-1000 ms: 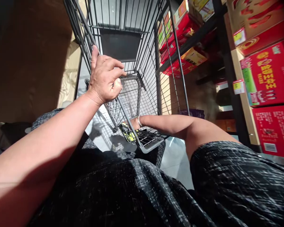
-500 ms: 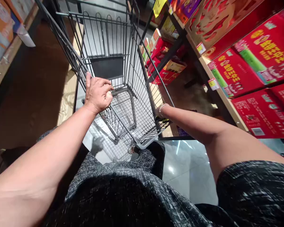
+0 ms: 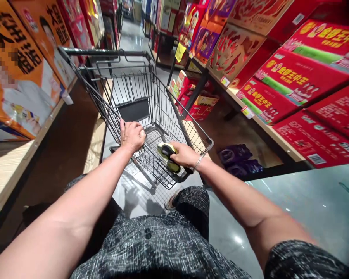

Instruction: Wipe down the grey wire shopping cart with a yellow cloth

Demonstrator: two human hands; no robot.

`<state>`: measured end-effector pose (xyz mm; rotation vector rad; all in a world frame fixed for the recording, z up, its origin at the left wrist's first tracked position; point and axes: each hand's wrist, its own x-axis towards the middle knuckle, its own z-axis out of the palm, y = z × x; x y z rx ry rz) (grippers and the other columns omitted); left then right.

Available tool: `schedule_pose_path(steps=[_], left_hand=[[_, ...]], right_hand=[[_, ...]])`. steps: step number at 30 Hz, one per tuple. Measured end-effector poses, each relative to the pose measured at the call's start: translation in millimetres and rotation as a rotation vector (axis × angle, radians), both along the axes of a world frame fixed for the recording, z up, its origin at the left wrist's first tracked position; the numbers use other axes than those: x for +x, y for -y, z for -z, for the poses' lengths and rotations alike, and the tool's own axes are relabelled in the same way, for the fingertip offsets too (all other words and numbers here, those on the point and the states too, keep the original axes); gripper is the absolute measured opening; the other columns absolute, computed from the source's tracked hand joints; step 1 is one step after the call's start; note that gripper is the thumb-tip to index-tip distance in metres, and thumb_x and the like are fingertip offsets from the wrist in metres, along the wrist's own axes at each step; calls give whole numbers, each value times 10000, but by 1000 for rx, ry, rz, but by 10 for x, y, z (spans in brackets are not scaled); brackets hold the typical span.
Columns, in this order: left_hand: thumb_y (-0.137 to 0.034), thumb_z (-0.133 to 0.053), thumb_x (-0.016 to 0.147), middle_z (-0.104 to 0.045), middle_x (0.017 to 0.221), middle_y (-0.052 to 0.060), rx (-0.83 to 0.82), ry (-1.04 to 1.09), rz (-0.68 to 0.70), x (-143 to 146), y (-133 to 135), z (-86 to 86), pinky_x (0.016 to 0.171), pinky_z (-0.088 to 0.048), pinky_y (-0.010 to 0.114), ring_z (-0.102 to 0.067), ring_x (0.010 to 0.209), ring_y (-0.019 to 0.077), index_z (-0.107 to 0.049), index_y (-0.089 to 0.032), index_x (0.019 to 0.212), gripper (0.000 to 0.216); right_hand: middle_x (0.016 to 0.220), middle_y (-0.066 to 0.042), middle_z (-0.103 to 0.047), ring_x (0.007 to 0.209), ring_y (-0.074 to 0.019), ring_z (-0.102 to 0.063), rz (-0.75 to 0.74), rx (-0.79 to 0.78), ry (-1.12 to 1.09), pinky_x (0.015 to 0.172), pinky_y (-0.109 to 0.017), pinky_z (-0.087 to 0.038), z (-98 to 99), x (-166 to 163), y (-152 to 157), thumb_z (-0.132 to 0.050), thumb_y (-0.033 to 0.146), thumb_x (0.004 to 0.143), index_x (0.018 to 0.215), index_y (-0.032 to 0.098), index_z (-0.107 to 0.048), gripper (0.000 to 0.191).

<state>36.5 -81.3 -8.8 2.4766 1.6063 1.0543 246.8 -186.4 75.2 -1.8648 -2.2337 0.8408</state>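
Observation:
A dark wire shopping cart (image 3: 159, 104) stands in front of me, its handle bar at the far end. My left hand (image 3: 133, 135) is closed over the cart's near rim, a ring showing on one finger. Over the near right part of the basket, my right hand (image 3: 184, 155) grips a rounded yellow-green and black object (image 3: 166, 150) whose kind I cannot make out. A bracelet circles the right wrist. Through the wires, the basket's bottom shows only mesh and frame bars.
Red printed boxes (image 3: 285, 79) are stacked on the right shelf, above purple packs (image 3: 235, 157) on the lower level. Large orange packages (image 3: 20, 58) fill the left shelf. A wooden shelf edge (image 3: 14, 170) runs close on my left. The tiled aisle (image 3: 132, 37) stretches beyond the cart.
My right hand has risen from low at the cart's right side and now shows the yellow-green and black object. The left hand stays on the rim. The view has tilted up.

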Motion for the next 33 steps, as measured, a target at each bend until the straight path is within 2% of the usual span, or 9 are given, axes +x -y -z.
schedule_pose_path(steps=[3,9,14,19,23,27,30,32,33], left_hand=[[-288,-412,915,-645,1034,83,-23,-63,-37,155,60,-43,1205,-61,592,-517,1080,295,-718,-190,861,326],[-390,-340,997,-619,1144,108,-137,-79,-8,558,286,-151,1189,-62,619,-492,1160,309,-681,-182,1037,402],[-453,-345,1002,-582,1293,109,-231,-36,36,865,527,-175,1180,-35,628,-464,1247,304,-593,-189,1238,433],[-474,-383,987,-559,1378,95,-286,-61,265,900,738,-205,1183,-104,596,-444,1301,288,-522,-198,1342,471],[-501,-406,969,-481,1460,64,-224,-55,377,594,678,-393,1136,-276,541,-399,1345,281,-483,-263,1402,500],[-459,-429,946,-431,1495,85,-58,-99,95,-75,263,-752,1172,-199,549,-336,1394,302,-519,-246,1385,496],[-456,-477,903,-372,1538,127,-65,-176,-145,-670,-135,-959,1198,-103,556,-212,1467,327,-461,-180,1435,600],[-536,-510,864,-278,1589,147,-124,-225,-218,-981,-345,-1016,1189,-64,592,-81,1499,358,-388,-138,1480,743],[-551,-521,850,-256,1599,148,-165,-259,-189,-1089,-421,-1023,1178,-66,616,-57,1501,368,-359,-133,1494,784]], right_hand=[[1186,-69,-569,1028,-157,-545,148,344,-76,949,-264,-447,169,-126,141,-472,57,741,1220,169,-558,499],[1195,-124,-544,1012,-209,-551,414,553,-24,929,-330,-472,571,-304,161,-427,20,716,1285,143,-519,590],[1156,-82,-588,912,-200,-602,482,648,10,734,-284,-502,768,66,183,-462,133,801,1260,211,-551,475],[1144,-69,-613,951,-193,-619,414,769,-24,743,-279,-520,902,589,296,-473,193,813,1228,213,-570,426],[1140,-83,-632,984,-210,-621,374,822,-61,802,-318,-531,986,958,319,-469,231,806,1210,198,-584,421],[1109,-77,-654,969,-219,-632,424,823,-82,831,-345,-535,1029,1304,256,-486,300,784,1163,206,-604,408],[1092,-77,-665,994,-239,-635,463,806,-97,869,-380,-528,1005,1534,181,-487,326,740,1113,208,-610,410],[1082,-83,-667,993,-262,-640,485,771,-94,861,-410,-526,951,1657,143,-486,314,716,1083,217,-605,398],[1078,-86,-667,986,-272,-643,495,750,-86,845,-416,-524,915,1708,130,-487,296,712,1070,230,-604,382]])
